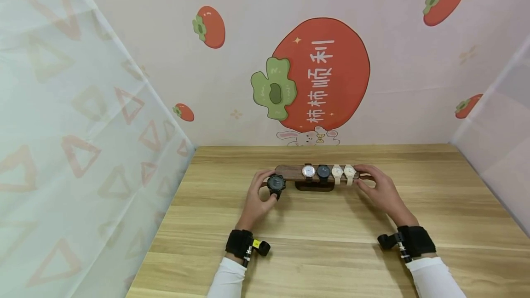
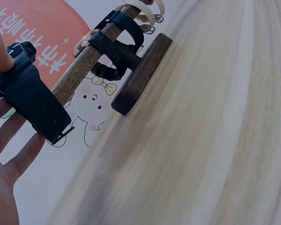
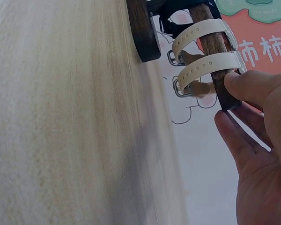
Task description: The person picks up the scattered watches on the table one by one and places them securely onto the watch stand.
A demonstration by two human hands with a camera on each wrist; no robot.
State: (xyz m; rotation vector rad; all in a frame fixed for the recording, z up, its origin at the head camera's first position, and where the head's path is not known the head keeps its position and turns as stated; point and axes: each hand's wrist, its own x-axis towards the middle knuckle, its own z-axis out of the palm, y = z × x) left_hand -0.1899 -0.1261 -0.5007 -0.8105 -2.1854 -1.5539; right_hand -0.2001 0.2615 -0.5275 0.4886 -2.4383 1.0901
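A dark wooden watch stand (image 1: 288, 173) carries a white-faced watch (image 1: 308, 171), a dark watch (image 1: 323, 171) and two cream-strapped watches (image 1: 337, 171) on its bar. My left hand (image 1: 257, 201) holds a chunky black watch (image 1: 276, 182) at the bar's left end, between thumb and fingers. In the left wrist view, that watch's strap (image 2: 40, 105) hangs down with its buckle end loose, overlapping the bar's end. My right hand (image 1: 383, 193) grips the bar's right end; its thumb (image 3: 248, 86) presses beside the outer cream strap (image 3: 208, 65).
The stand's oblong base (image 1: 314, 187) rests on the wood-grain table (image 1: 314, 224). Behind the table rises a wall sheet (image 1: 393, 118) printed with persimmons; another patterned sheet (image 1: 103, 151) lines the left. Both wrists wear black camera straps (image 1: 239, 242).
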